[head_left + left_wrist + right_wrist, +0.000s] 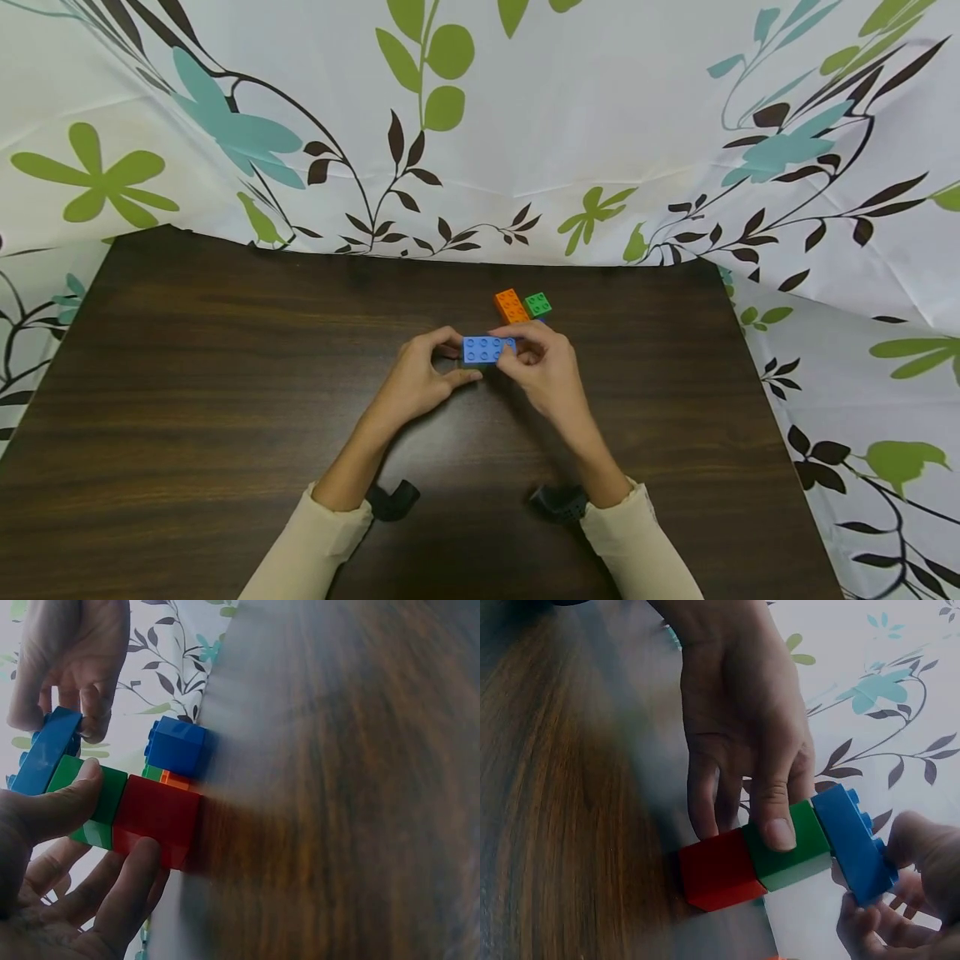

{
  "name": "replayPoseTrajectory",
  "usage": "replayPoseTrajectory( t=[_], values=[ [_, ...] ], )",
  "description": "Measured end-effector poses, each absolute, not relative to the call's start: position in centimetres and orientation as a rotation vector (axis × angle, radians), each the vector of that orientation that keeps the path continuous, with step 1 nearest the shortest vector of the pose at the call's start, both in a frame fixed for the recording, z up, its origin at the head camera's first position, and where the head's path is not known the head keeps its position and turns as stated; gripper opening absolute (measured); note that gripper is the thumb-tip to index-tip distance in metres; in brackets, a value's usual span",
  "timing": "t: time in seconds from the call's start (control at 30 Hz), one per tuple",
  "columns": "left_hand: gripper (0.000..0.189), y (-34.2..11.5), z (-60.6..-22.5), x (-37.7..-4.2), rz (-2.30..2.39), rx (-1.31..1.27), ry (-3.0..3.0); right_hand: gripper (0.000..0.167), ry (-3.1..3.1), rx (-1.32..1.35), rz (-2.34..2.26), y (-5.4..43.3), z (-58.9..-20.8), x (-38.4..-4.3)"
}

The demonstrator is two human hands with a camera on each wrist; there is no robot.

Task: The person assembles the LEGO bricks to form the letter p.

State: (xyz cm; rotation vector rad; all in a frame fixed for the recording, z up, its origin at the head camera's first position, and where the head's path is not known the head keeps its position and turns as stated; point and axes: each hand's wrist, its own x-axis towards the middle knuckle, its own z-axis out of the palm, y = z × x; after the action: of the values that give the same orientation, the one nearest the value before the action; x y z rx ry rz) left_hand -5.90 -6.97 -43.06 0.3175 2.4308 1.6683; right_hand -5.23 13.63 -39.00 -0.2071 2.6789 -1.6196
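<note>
My left hand [420, 373] grips a short stack upright over the table, a green brick [112, 793] on top of a red brick [159, 817]. Its thumb presses the green brick, and a fingertip touches the red one. A long blue brick [480, 349], studs up, lies across the top of the green brick and juts out toward the right. My right hand [546, 367] pinches that jutting end between thumb and fingers. In the right wrist view, the blue brick [855, 844] is right at the green brick's upper face.
Just beyond the hands stand an orange brick [511, 305] and a green brick [537, 304], with another blue brick [178, 746] beside them. A dark wooden table [187, 400] lies under everything. A leaf-patterned cloth [600, 100] hangs along its back edge.
</note>
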Motion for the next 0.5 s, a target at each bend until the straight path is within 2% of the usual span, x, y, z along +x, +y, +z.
replayPoseTrajectory(
  t=[0.5],
  values=[
    [0.032, -6.92, -43.06, -5.99, 1.644, 0.312, 2.444, 0.027, 2.737, -0.233, -1.535, 13.17, -39.1, -5.79]
  ],
)
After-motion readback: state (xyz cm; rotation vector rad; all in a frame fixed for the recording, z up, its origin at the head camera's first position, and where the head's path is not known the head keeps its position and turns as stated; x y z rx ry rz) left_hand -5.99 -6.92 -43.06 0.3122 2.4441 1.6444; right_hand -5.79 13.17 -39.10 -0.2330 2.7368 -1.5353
